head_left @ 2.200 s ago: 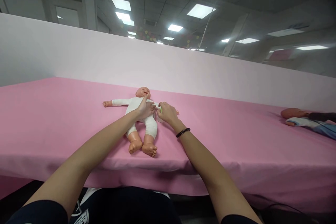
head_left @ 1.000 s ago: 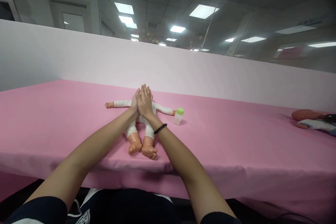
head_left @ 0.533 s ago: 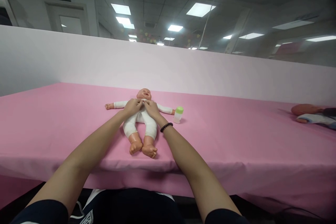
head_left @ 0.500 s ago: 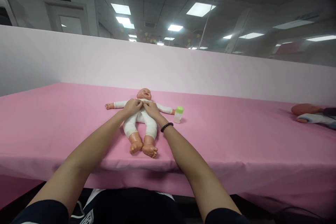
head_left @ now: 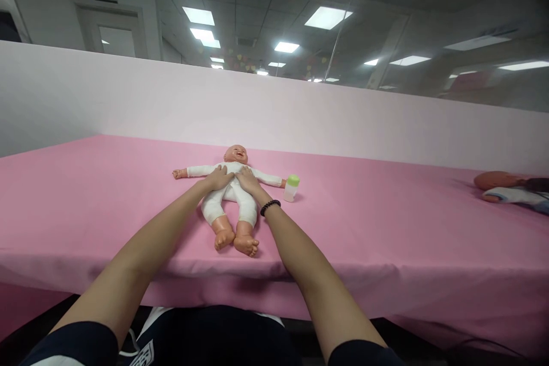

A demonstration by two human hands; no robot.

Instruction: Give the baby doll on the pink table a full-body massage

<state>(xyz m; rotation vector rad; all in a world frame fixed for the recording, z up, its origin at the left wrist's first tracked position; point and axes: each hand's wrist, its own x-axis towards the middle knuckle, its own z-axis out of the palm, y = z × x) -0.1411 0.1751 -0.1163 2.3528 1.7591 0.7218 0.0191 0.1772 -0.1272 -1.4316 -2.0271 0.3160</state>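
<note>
A baby doll [head_left: 234, 190] in a white bodysuit lies on its back on the pink-covered table [head_left: 107, 211], with its bare plastic feet towards me. My left hand [head_left: 219, 178] rests flat on the left side of its chest as I see it. My right hand [head_left: 247, 179] lies beside it on the doll's other side, and neither hand grips anything. A small baby bottle [head_left: 292, 187] with a green cap stands just past the doll's outstretched arm, to the right of my right hand. A dark beaded bracelet [head_left: 270, 206] circles my right wrist.
A second doll [head_left: 510, 190] in pale and blue clothes lies at the far right of the table, a dark sleeve at its end. A pale pink panel [head_left: 274, 108] rises behind the table. The cloth hangs over the front edge near me.
Both hands have slid down from the doll's collar onto its chest and lie flatter, with the fingers no longer meeting at the neck. The bottle has not moved.
</note>
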